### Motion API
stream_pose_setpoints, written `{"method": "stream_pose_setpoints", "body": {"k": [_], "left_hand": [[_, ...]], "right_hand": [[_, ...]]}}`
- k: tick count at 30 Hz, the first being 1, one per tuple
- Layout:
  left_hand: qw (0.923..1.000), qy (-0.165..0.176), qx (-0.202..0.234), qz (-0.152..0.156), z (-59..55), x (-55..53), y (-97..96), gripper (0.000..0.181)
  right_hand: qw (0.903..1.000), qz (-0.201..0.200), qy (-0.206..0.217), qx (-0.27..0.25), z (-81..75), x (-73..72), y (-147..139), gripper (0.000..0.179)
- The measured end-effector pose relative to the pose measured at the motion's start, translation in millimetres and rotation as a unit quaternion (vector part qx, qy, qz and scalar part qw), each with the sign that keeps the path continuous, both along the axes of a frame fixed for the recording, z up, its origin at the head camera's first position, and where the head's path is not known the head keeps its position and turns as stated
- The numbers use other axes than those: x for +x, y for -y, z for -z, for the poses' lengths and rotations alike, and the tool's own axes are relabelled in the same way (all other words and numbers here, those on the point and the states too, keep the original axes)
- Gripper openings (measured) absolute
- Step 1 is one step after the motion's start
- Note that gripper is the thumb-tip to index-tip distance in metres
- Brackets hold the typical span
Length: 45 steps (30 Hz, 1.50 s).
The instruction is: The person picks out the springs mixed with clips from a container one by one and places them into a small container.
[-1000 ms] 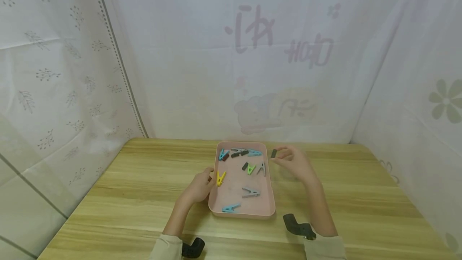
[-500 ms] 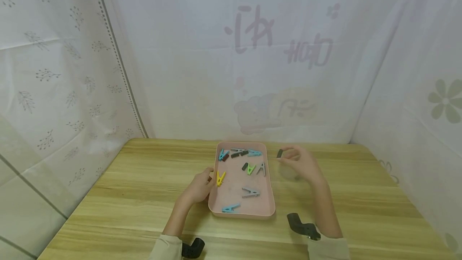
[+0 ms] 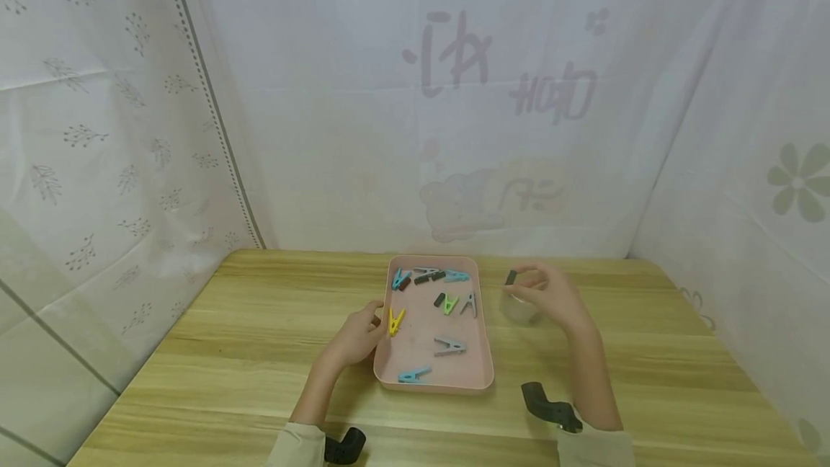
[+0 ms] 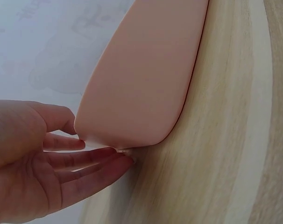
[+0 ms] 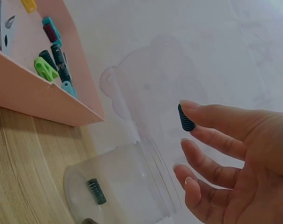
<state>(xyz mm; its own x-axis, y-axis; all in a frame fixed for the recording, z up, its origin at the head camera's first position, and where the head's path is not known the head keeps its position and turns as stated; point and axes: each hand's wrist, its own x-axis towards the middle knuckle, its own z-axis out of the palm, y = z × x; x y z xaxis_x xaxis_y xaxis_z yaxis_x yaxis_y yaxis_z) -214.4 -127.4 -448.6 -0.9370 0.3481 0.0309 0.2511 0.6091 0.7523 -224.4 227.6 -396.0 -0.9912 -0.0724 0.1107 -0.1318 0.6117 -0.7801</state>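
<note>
My right hand (image 3: 547,298) pinches a small dark green coil spring (image 5: 186,118) between thumb and index finger. It holds the spring over the mouth of a clear round jar (image 5: 127,182); the other fingers are loosely bent beside the jar's rim. Another dark green spring (image 5: 96,191) shows within the jar. My left hand (image 3: 357,334) rests against the left side of the pink tray (image 3: 421,386), its fingertips touching the outer wall. In the tray lie several small clips, among them a yellow clip (image 3: 396,321) and a green clip (image 3: 450,303), with several springs.
The tray stands on a wooden table (image 3: 259,352), left of the jar. A dark red spring (image 3: 405,284) lies near the tray's far left corner. Behind the table hangs a pale printed curtain (image 3: 363,128), with more fabric at both sides.
My right hand has moved right, away from the tray's edge, carrying the spring to above the jar, which is now more visible. The left hand and tray have stayed in place.
</note>
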Motion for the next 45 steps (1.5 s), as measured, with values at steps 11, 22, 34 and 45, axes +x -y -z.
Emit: {"method": "stream_pose_setpoints", "body": {"k": [11, 22, 34, 45], "left_hand": [[0.9995, -0.018, 0.023, 0.009, -0.8, 0.6, 0.3, 0.047], [0.9988, -0.025, 0.033, 0.028, 1.2, -1.6, 0.4, 0.043], [0.9988, -0.026, 0.034, 0.025, 3.2, -1.9, 0.3, 0.042], [0.9987, -0.029, 0.033, 0.024, 3.9, -3.0, -0.3, 0.042]], "right_hand": [[0.9999, 0.001, 0.006, 0.008, -0.6, 2.5, -8, 0.050], [0.9999, 0.002, -0.010, 0.013, 1.7, 4.0, -18, 0.048], [0.9994, 0.023, -0.014, 0.022, 4.4, 5.2, -24, 0.050], [0.9991, 0.033, -0.017, 0.022, 5.7, 5.6, -24, 0.051]]}}
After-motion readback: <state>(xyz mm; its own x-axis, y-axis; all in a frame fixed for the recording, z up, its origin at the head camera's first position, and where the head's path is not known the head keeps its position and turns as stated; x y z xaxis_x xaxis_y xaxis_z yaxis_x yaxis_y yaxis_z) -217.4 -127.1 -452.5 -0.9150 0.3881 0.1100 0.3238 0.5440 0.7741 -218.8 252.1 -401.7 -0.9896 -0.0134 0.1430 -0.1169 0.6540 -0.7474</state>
